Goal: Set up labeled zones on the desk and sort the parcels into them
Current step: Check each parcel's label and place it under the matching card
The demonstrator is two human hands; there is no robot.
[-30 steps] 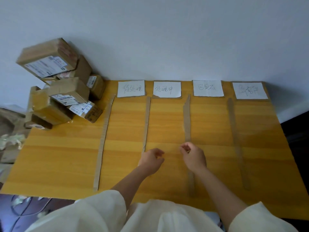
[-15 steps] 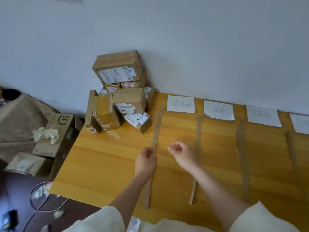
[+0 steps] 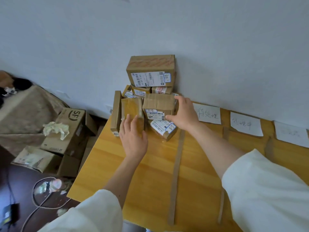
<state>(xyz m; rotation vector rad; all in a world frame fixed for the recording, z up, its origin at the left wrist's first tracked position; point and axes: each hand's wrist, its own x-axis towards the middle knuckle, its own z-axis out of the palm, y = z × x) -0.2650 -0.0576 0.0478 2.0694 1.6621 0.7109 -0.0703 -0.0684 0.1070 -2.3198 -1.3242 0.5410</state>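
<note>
A pile of brown cardboard parcels sits at the desk's [image 3: 103, 164] far left corner against the wall, topped by a large box [image 3: 150, 71] with a white shipping label. My right hand [image 3: 184, 114] spans a mid-size brown parcel [image 3: 157, 102] in the pile, fingers over its top right edge and thumb on its labelled front. My left hand [image 3: 133, 138] lies flat against an upright tape-wrapped parcel [image 3: 131, 108], fingers spread. Handwritten paper labels [image 3: 209, 114] [image 3: 245, 123] line the back edge. Cardboard strips [image 3: 177, 164] divide the desk into lanes.
A thin flat box [image 3: 116, 111] stands on edge at the pile's left. On the floor left of the desk are an SF carton [image 3: 70, 128] with crumpled paper [image 3: 56, 129], other cartons and a looped cable [image 3: 40, 198]. The desk's left edge is close to my left hand.
My view has swung left toward the parcel pile. Both hands left the cardboard strips and reached forward onto the parcels, the right around the brown one, the left against the taped one.
</note>
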